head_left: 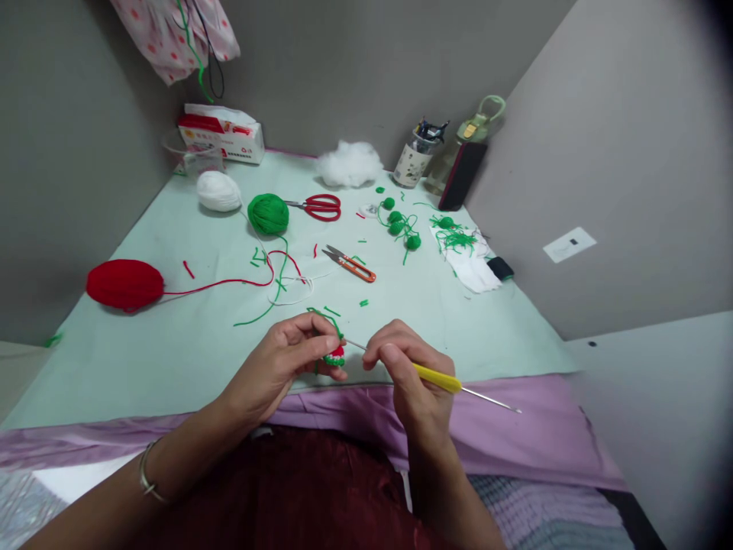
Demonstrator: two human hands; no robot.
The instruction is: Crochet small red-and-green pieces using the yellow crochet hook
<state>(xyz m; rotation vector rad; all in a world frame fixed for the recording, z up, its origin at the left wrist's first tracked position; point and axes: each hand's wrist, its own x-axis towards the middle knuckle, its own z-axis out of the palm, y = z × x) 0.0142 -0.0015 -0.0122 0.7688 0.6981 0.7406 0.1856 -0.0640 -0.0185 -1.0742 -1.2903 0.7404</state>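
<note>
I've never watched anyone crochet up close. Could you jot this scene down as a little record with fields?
Left hand: left hand pinches a small red and green crochet piece
Right hand: right hand grips a yellow-handled crochet hook, its tip at the piece
Yarn: red ball, green ball, white ball
Cutting tools: red scissors, orange snips
Finished bits: small green crocheted pieces
Stuffing: white fluff by the back wall
Surface: pale green table, strewn with yarn scraps
</note>
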